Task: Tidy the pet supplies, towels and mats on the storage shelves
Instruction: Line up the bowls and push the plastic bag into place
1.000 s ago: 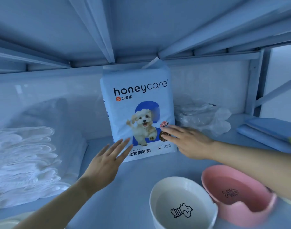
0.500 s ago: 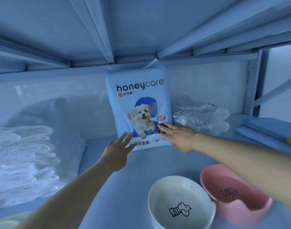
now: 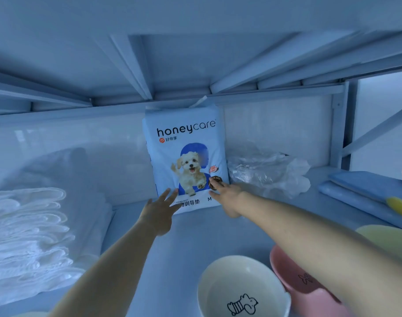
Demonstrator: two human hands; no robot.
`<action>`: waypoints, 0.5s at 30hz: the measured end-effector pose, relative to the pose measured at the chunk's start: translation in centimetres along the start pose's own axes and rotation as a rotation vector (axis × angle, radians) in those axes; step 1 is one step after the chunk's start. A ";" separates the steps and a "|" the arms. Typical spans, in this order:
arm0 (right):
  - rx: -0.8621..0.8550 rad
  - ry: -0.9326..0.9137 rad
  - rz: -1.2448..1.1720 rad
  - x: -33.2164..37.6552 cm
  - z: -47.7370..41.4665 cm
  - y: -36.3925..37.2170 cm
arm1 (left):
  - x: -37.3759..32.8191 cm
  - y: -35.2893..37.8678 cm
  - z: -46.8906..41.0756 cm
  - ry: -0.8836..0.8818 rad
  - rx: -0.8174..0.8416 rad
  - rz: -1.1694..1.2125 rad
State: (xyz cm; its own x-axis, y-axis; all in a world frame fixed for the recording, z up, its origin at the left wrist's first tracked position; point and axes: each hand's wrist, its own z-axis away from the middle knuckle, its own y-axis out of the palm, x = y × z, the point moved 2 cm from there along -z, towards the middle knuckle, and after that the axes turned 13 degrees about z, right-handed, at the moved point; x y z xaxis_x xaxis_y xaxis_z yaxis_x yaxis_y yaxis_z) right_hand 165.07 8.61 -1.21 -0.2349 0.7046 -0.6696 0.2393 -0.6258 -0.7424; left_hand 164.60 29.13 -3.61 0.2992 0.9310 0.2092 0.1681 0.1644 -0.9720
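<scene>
A white and blue pack of pet training pads (image 3: 184, 154), printed with a puppy, stands upright at the back of the shelf (image 3: 195, 234) against the rear wall. My left hand (image 3: 160, 208) reaches to its lower left corner with fingers spread and straight, fingertips touching the pack. My right hand (image 3: 226, 193) presses straight fingers against the pack's lower right corner. Both arms stretch far into the shelf.
A stack of folded white towels (image 3: 28, 234) fills the left side. Crumpled clear plastic (image 3: 266, 172) lies right of the pack. Blue folded mats (image 3: 364, 193) lie at far right. A white bowl (image 3: 243, 287), a pink bowl (image 3: 305, 289) and a pale yellow bowl (image 3: 387, 239) sit in front.
Both hands have pushed the pack farther back on the shelf until it stands at the rear wall; my arms are stretched out more.
</scene>
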 end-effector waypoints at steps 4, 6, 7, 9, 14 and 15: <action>0.028 0.011 -0.037 0.0 -0.5 0.1 | -0.8 -0.1 -0.7 -0.060 0.041 0.071; 0.027 0.012 -0.058 -0.1 -0.4 0.1 | -0.7 0.2 -0.5 -0.060 0.024 0.078; 0.020 0.010 -0.072 -0.2 -0.2 0.0 | -0.5 0.2 -0.3 -0.055 0.012 0.087; -0.001 -0.002 -0.127 -0.3 -0.1 -0.2 | -0.6 0.1 0.2 -0.036 0.003 0.104; -0.023 -0.085 -0.378 -0.4 2.1 -1.3 | -2.0 -1.1 2.6 0.042 -0.034 0.216; -0.020 -0.102 -0.434 -0.4 3.1 -1.6 | -2.4 -1.5 3.3 0.052 -0.045 0.250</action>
State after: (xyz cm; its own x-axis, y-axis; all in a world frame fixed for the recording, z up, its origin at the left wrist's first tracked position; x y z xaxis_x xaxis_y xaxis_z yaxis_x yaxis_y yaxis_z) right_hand 161.85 8.23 0.18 -0.4088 0.8635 -0.2955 0.1160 -0.2720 -0.9553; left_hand 160.54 27.72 -2.98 0.3845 0.9226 -0.0309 0.1238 -0.0847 -0.9887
